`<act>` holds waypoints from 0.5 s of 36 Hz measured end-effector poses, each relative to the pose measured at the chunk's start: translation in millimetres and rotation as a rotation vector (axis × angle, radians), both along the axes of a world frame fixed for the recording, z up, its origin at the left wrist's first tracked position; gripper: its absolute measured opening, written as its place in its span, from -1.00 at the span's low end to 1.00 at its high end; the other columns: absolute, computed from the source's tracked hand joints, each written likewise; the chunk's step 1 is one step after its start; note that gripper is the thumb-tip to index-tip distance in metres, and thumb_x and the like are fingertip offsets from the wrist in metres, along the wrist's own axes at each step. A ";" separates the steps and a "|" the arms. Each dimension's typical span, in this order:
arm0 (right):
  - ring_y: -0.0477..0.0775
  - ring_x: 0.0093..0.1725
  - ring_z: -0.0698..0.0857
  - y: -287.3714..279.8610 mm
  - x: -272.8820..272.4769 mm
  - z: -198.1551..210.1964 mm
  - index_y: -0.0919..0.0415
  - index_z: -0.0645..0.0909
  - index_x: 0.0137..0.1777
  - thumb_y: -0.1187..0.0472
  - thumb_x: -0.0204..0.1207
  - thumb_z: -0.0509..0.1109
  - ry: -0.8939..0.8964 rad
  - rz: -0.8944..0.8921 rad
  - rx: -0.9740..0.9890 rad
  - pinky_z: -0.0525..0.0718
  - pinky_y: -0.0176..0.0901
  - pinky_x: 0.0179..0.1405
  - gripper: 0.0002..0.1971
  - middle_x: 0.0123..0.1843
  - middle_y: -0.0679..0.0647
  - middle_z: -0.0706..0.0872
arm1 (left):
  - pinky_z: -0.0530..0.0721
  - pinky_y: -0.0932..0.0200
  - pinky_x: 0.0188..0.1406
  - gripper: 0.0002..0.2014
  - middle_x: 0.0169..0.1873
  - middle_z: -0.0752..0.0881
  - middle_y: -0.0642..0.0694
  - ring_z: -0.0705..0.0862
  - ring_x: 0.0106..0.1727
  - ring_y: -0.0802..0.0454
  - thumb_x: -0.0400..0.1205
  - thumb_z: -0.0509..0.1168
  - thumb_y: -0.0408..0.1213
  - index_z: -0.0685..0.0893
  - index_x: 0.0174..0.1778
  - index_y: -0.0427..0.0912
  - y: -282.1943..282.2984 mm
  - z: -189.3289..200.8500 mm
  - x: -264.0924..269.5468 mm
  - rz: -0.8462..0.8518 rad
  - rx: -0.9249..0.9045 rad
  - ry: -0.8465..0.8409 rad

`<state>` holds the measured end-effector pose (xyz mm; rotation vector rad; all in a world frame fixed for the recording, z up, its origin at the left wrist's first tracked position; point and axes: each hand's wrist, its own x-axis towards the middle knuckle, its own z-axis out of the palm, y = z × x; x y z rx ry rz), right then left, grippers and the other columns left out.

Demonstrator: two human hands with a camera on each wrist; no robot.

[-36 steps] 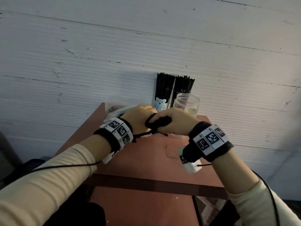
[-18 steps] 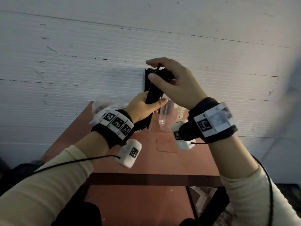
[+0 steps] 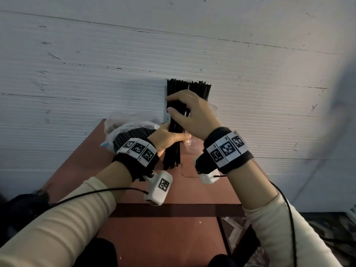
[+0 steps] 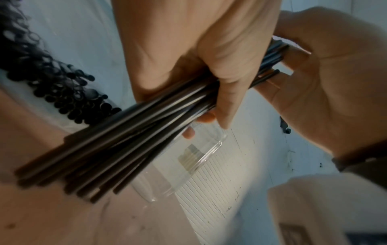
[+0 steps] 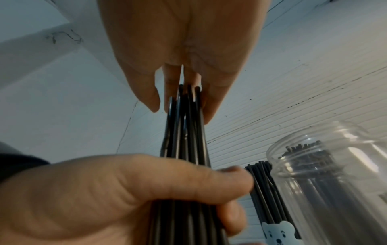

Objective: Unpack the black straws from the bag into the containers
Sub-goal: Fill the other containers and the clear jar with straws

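Observation:
A bundle of black straws stands upright above the red-brown table, its lower ends just over the surface. My left hand grips the bundle round its middle. My right hand pinches its upper end between thumb and fingers. An empty clear plastic jar stands right of the bundle, mostly hidden behind my right wrist. The jar shows plainly in the right wrist view. The clear bag with more black straws lies to the left.
Two containers full of black straws stand against the white ribbed wall behind my hands. One has a bear print. The narrow table ends at a dark front rail; the floor lies beyond its right edge.
The bundle went from lying across low between my hands to standing upright. My right hand moved up to its top end, and both hands shifted toward the clear jar.

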<state>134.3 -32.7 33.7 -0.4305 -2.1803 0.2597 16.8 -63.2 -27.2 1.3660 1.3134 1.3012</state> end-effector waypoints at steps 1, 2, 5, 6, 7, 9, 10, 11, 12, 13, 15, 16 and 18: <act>-0.19 0.14 0.60 1.0 -1.5 -2.2 0.25 0.69 0.21 0.27 0.55 0.40 -0.026 0.005 -0.001 0.40 -0.64 0.16 -0.75 0.19 0.04 0.67 | 0.66 0.09 0.12 -0.73 -0.15 0.70 -0.26 0.70 -0.09 -0.04 0.55 0.45 -0.40 0.66 0.09 -0.48 0.4 -1.2 -0.2 0.008 -0.011 0.026; -0.14 0.19 0.60 2.0 -3.1 -4.6 0.25 0.69 0.21 0.27 0.54 0.40 -0.043 0.009 0.001 0.39 -0.63 0.20 -0.74 0.22 0.06 0.66 | 0.64 0.09 0.12 -0.73 -0.17 0.68 -0.27 0.68 -0.10 -0.05 0.55 0.45 -0.39 0.65 0.07 -0.50 0.6 -2.9 -0.4 0.014 -0.026 0.054; -0.09 0.28 0.54 2.9 -6.7 -8.8 0.23 0.68 0.19 0.26 0.52 0.43 -0.030 -0.011 0.004 0.36 -0.62 0.23 -0.75 0.30 0.12 0.57 | 0.59 0.08 0.18 -0.77 -0.20 0.68 -0.26 0.67 -0.11 -0.03 0.55 0.46 -0.33 0.69 -0.02 -0.44 1.2 -7.8 -1.4 0.014 -0.068 0.107; -0.11 0.27 0.51 2.9 -7.3 -9.1 0.22 0.67 0.18 0.26 0.52 0.43 -0.019 -0.020 0.003 0.35 -0.61 0.20 -0.75 0.30 0.12 0.55 | 0.60 0.05 0.20 -0.80 -0.21 0.70 -0.24 0.68 -0.10 -0.03 0.54 0.47 -0.32 0.70 -0.07 -0.41 1.5 -8.5 -2.3 0.018 -0.063 0.108; -0.13 0.25 0.51 2.9 -7.3 -8.9 0.21 0.66 0.18 0.26 0.51 0.44 -0.014 -0.021 0.000 0.36 -0.61 0.17 -0.75 0.29 0.11 0.55 | 0.61 0.02 0.23 -0.82 -0.23 0.71 -0.22 0.70 -0.10 -0.04 0.52 0.48 -0.31 0.71 -0.12 -0.37 1.4 -8.0 -3.2 0.023 -0.055 0.104; -0.13 0.21 0.54 3.0 -7.1 -8.6 0.21 0.64 0.22 0.26 0.51 0.43 -0.016 -0.012 -0.005 0.38 -0.60 0.14 -0.72 0.25 0.08 0.56 | 0.62 -0.04 0.27 -0.81 -0.23 0.74 -0.20 0.71 -0.08 -0.06 0.50 0.50 -0.29 0.73 -0.14 -0.37 1.0 -6.3 -4.9 0.018 -0.049 0.098; -0.14 0.20 0.54 3.2 -6.8 -8.7 0.20 0.63 0.24 0.27 0.51 0.43 -0.013 -0.010 0.000 0.38 -0.62 0.13 -0.70 0.26 0.07 0.57 | 0.62 -0.04 0.29 -0.78 -0.21 0.74 -0.21 0.72 -0.07 -0.07 0.50 0.50 -0.29 0.73 -0.09 -0.41 1.0 -6.2 -5.5 0.012 -0.055 0.102; -0.15 0.22 0.54 3.2 -6.7 -9.1 0.20 0.63 0.27 0.28 0.51 0.43 -0.005 -0.010 0.009 0.37 -0.65 0.14 -0.68 0.27 0.07 0.58 | 0.61 -0.02 0.31 -0.74 -0.19 0.74 -0.23 0.72 -0.04 -0.09 0.52 0.49 -0.29 0.72 -0.04 -0.43 0.9 -5.9 -6.0 0.009 -0.064 0.119; -0.15 0.23 0.54 3.3 -6.5 -9.9 0.20 0.62 0.29 0.29 0.52 0.42 0.000 -0.012 0.019 0.36 -0.67 0.17 -0.67 0.28 0.07 0.58 | 0.59 0.00 0.32 -0.75 -0.16 0.74 -0.26 0.72 -0.01 -0.12 0.53 0.48 -0.28 0.72 -0.03 -0.42 0.7 -6.5 -6.4 0.003 -0.075 0.147; -0.14 0.25 0.55 3.4 -6.4 -11.0 0.21 0.63 0.30 0.29 0.52 0.42 -0.002 -0.013 0.027 0.36 -0.66 0.20 -0.66 0.28 0.08 0.59 | 0.57 0.02 0.32 -0.78 -0.15 0.73 -0.27 0.71 0.02 -0.15 0.54 0.48 -0.26 0.73 -0.07 -0.38 0.9 -7.2 -6.7 -0.011 -0.086 0.175; -0.10 0.24 0.58 3.5 -5.7 -13.8 0.21 0.64 0.27 0.30 0.52 0.41 -0.018 -0.015 0.031 0.40 -0.57 0.24 -0.69 0.27 0.07 0.60 | 0.56 0.04 0.30 -0.86 -0.20 0.71 -0.22 0.70 -0.03 -0.13 0.55 0.46 -0.26 0.72 -0.18 -0.27 1.2 -11.0 -8.3 -0.057 -0.116 0.203; -0.09 0.22 0.59 3.3 -5.2 -14.8 0.22 0.64 0.24 0.31 0.52 0.40 -0.021 -0.015 0.028 0.43 -0.51 0.25 -0.71 0.25 0.06 0.61 | 0.56 0.04 0.28 -0.86 -0.22 0.70 -0.19 0.69 -0.07 -0.07 0.56 0.45 -0.26 0.71 -0.16 -0.27 0.4 -12.1 -8.7 -0.080 -0.135 0.198; -0.09 0.21 0.59 2.3 -4.5 -15.0 0.23 0.65 0.21 0.32 0.51 0.41 -0.007 0.001 0.021 0.48 -0.41 0.26 -0.73 0.22 0.06 0.62 | 0.59 0.06 0.24 -0.71 -0.19 0.71 -0.16 0.68 -0.08 0.01 0.57 0.44 -0.16 0.71 -0.06 -0.38 0.0 -14.6 -9.3 -0.088 -0.158 0.173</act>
